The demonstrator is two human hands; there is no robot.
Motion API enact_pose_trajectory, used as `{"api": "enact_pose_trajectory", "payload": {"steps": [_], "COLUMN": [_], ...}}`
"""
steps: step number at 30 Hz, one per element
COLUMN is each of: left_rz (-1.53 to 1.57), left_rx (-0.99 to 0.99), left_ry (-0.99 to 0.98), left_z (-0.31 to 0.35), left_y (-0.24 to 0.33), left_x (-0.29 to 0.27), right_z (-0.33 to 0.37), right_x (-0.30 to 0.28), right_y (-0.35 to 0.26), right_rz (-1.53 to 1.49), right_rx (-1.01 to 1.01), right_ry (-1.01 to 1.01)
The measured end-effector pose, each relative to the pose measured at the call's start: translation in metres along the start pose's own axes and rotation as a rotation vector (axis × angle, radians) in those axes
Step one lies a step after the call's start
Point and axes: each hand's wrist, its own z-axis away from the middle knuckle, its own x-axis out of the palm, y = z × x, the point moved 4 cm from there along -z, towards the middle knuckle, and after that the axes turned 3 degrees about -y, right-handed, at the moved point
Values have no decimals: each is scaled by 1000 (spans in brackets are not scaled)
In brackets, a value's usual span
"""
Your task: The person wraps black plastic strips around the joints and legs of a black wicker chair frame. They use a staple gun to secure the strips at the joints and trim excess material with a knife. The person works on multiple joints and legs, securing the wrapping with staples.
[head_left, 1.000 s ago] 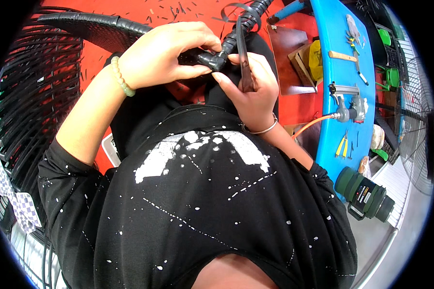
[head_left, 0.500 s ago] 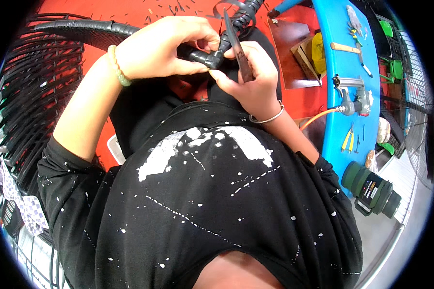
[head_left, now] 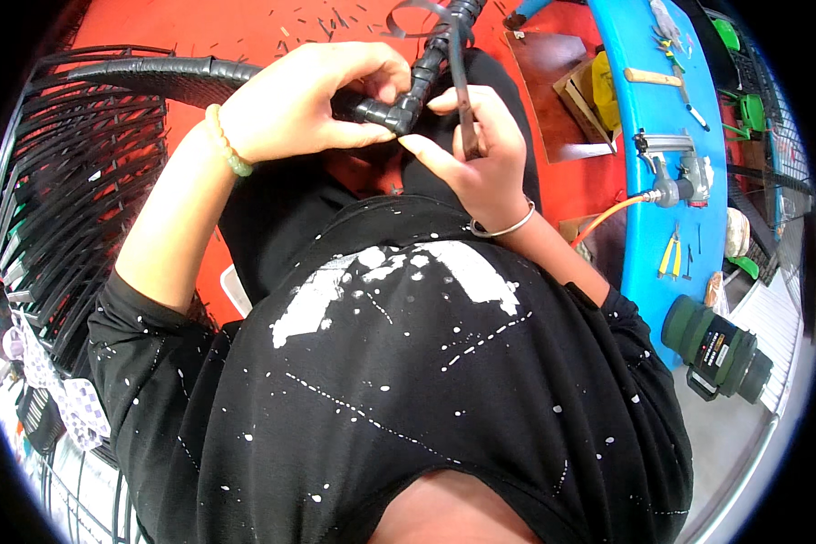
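A black frame piece wrapped in flat strip [head_left: 423, 77] stands over my lap, bending at a corner joint [head_left: 395, 116]. My left hand [head_left: 322, 95] is closed around the part left of that corner, thumb along its near side. In my right hand [head_left: 490, 154], the lower fingers and palm hold a long, dark, tapered tool [head_left: 463, 100] pointing away from me; its exact kind is unclear. The right thumb and forefinger are spread beside the corner, the thumb tip close to the left thumb. A loose black strip [head_left: 408, 33] curls at the frame's far end.
To the left, a curved black woven arm [head_left: 168, 77] joins a slatted black frame [head_left: 82, 181]. On the right, a blue table [head_left: 644, 272] bears a hammer [head_left: 653, 78], an air nailer [head_left: 680, 181] with an orange hose and yellow-handled pliers [head_left: 670, 254]. Scraps litter the red floor [head_left: 199, 27].
My right thumb and forefinger have opened away from the corner, and the tapered tool has turned more upright. My left hand keeps its hold. The whole view has shifted slightly.
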Motion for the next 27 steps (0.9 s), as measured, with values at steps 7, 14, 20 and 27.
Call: {"api": "enact_pose_trajectory", "payload": {"steps": [7,14,20,27], "left_rz": [-126,-174,-186,-152], "left_rx": [40,-1,-50,-74], "left_ry": [82,129,132,135], "left_z": [3,8,9,11], "left_y": [4,5,7,4], "left_x": [0,3,4,6], "right_z": [3,1,0,0], "right_x": [-1,2,1,1], "right_y": [-1,-6,-6,-5], "right_rz": [-51,32,-11,-63], "right_rx": [-24,23,43,89], "right_ry": [15,33,46,11]}}
